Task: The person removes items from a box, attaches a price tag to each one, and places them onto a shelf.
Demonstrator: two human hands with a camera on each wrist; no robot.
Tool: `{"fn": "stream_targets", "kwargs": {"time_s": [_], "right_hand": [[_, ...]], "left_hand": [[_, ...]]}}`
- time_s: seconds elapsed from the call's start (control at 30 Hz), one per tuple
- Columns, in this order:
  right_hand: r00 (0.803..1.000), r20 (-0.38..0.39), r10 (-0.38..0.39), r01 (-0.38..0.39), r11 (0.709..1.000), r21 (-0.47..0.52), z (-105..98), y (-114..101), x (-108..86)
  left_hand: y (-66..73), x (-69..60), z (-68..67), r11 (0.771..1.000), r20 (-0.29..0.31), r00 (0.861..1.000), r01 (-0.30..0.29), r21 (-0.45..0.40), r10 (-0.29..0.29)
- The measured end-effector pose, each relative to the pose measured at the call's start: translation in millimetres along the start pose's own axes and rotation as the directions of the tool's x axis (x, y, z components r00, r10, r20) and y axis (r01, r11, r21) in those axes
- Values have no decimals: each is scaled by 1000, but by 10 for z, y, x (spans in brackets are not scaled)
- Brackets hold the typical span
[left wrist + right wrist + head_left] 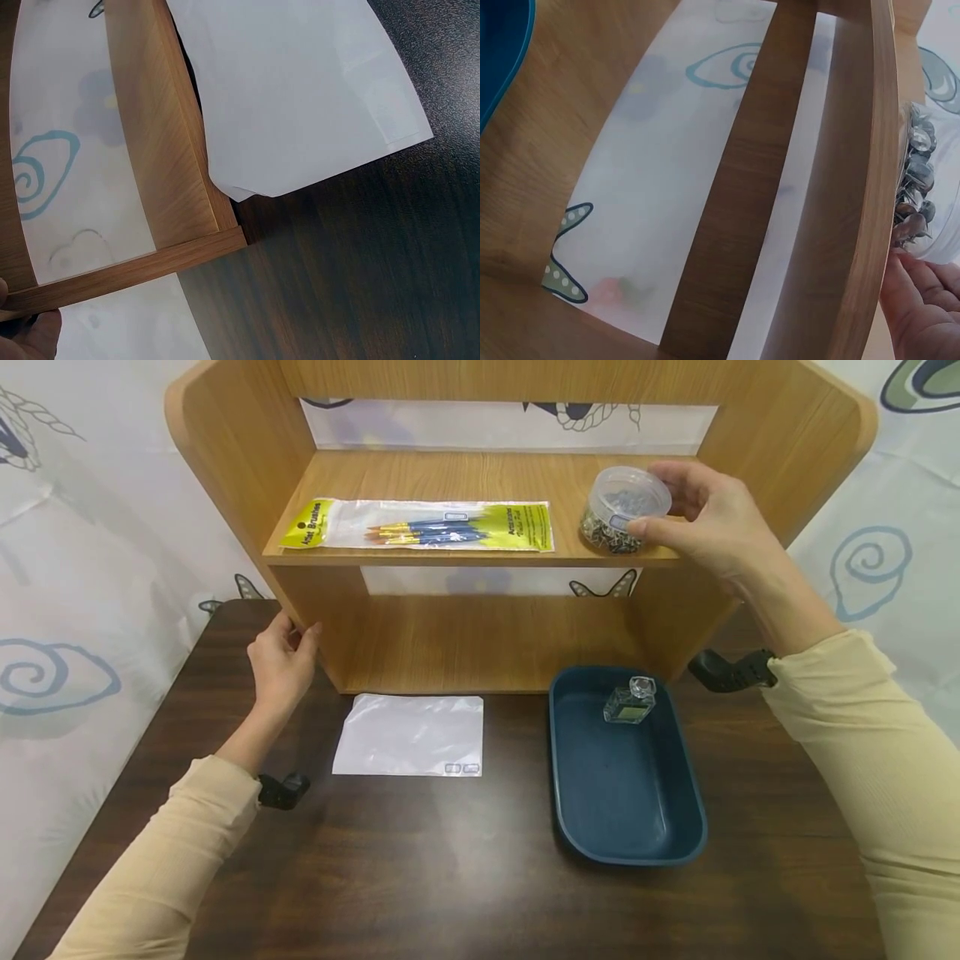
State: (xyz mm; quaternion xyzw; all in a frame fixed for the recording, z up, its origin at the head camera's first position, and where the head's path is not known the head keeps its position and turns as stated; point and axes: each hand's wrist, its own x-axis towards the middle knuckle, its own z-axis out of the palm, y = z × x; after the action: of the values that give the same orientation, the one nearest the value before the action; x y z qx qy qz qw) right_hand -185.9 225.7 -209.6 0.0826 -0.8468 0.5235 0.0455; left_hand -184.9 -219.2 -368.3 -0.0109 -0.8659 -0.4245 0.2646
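At the right end of the upper shelf board, my right hand (716, 518) grips a clear round jar (609, 529) with a translucent lid, thumb in front and fingers behind. Metal thumbtacks (919, 176) fill its lower part in the right wrist view. Whether the jar's base touches the board I cannot tell. My left hand (285, 660) pinches the front edge of the wooden shelf unit's left side panel (300, 602); thumb and finger show on either side of that edge (37, 298) in the left wrist view.
A packet of artist brushes (427, 525) lies on the upper board. On the dark table (420, 860), a white sheet (412, 735) lies before the unit, and a blue tray (630, 810) holds a small glass bottle (630, 703) near its far end.
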Motion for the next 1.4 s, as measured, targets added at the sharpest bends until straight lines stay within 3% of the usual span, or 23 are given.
{"fn": "stream_targets", "kwargs": {"time_s": [0.5,1.07,1.4], "right_hand": [[999,39,-4,3,1000,4,-49,57,77],[997,76,33,-33,999,3,-61,88,144],[994,99,45,-47,999,22,-52,96,135]], "left_hand": [[-21,1,1,1000,14,1000,7,8,-7],[-6,2,12,1000,-15,1000,-7,16,7],[2,-1,-4,1000,6,1000,13,-1,-13]]}}
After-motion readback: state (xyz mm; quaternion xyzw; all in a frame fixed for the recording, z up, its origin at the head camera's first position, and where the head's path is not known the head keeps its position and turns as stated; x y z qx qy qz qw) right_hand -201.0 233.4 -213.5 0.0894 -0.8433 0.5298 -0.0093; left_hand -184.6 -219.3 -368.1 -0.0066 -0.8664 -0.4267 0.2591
